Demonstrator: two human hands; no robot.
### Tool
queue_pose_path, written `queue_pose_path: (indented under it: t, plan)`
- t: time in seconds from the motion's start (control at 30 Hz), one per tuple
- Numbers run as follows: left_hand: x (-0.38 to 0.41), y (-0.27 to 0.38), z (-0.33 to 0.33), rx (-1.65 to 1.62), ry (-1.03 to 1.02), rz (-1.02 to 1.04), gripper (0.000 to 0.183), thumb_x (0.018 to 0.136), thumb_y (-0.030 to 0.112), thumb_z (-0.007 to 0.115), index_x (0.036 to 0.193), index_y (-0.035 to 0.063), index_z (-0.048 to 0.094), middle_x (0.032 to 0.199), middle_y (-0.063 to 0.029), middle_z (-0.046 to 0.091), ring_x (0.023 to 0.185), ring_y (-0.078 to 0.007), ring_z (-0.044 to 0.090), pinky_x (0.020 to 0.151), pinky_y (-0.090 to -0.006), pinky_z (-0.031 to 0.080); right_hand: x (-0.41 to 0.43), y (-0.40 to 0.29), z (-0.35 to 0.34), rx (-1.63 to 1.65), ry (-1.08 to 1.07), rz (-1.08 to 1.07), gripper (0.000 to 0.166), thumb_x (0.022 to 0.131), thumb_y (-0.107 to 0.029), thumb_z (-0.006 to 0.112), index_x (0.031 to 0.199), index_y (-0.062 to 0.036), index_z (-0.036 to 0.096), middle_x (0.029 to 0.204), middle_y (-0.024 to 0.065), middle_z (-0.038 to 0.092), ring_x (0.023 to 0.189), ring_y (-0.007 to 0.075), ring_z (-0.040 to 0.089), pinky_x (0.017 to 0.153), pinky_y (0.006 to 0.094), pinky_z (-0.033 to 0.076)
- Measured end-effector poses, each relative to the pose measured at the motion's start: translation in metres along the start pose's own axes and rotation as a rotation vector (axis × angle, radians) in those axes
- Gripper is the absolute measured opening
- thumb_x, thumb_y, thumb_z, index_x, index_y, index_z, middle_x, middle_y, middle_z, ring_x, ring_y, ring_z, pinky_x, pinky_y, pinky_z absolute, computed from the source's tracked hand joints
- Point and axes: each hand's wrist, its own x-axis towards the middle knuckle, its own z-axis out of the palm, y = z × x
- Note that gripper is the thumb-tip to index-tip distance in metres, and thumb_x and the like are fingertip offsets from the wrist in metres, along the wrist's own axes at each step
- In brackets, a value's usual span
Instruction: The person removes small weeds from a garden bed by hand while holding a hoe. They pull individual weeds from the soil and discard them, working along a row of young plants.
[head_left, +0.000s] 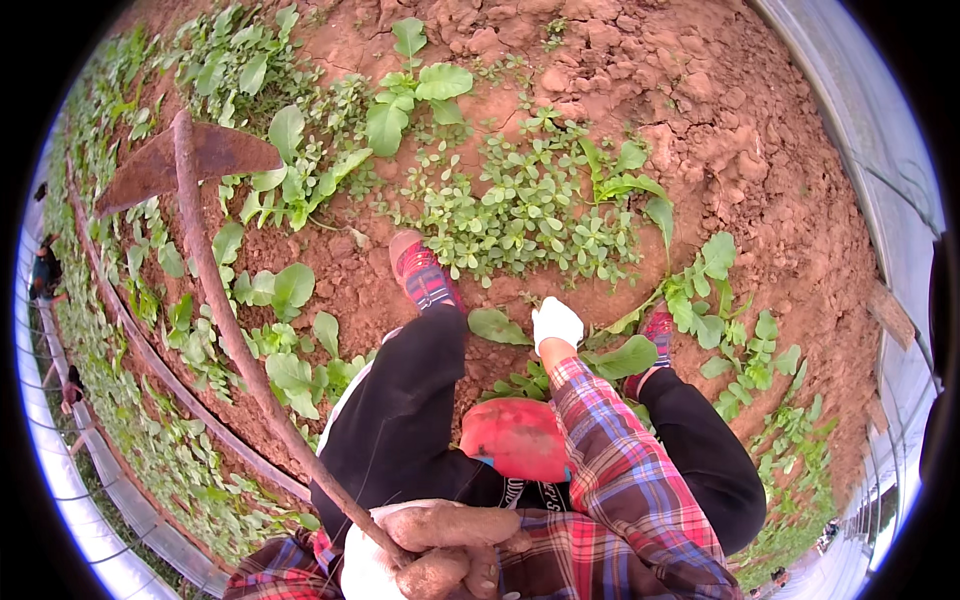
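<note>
My left hand (442, 544), in a white glove with soil-brown fingers, is closed around the lower end of the long, thin handle of a rusty hoe (247, 150). The handle slants up to the left, and the blade stands over leafy plants. My right hand (558, 324), in a white glove, reaches down near the soil between my feet. Its fingertips are hidden, so I cannot tell whether it grips anything. A broad green leaf (496, 326) lies left of it, and another leaf (624, 357) is at its right. Low succulent weeds (517, 210) grow beyond it.
My patterned red shoes (427, 274) stand on reddish soil. A red rounded object (517, 439) is between my legs. Leafy plants (292, 289) grow at left; cloddy soil lies upper right. A long hose or strip (165, 375) crosses the left side. Plastic sheeting (892, 150) edges the right. Distant people appear far left.
</note>
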Motion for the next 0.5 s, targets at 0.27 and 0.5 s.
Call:
queue_pose_path:
  t: [0.27, 0.5]
  plan:
    - [0.003, -0.001, 0.008, 0.124, 0.108, 0.038, 0.046, 0.086, 0.026, 0.053, 0.108, -0.0149, 0.048, 0.066, -0.0123, 0.055, 0.074, -0.0254, 0.059, 0.076, -0.0355, 0.047, 0.004, 0.014, 0.005, 0.290, 0.195, 0.029, 0.031, 0.082, -0.034, 0.052, 0.096, -0.0066, 0.052, 0.089, 0.0150, 0.060, 0.084, 0.0319, 0.058, 0.071, 0.0405, 0.047]
    - [0.003, -0.002, 0.010, 0.066, 0.109, 0.002, 0.044, 0.087, 0.020, 0.050, 0.110, -0.0165, 0.045, 0.067, -0.0147, 0.056, 0.076, -0.0267, 0.059, 0.076, -0.0342, 0.047, 0.018, -0.004, -0.004, 0.042, 0.128, -0.055, 0.032, 0.082, -0.033, 0.053, 0.102, -0.0076, 0.050, 0.092, 0.0143, 0.060, 0.086, 0.0310, 0.059, 0.074, 0.0402, 0.047]
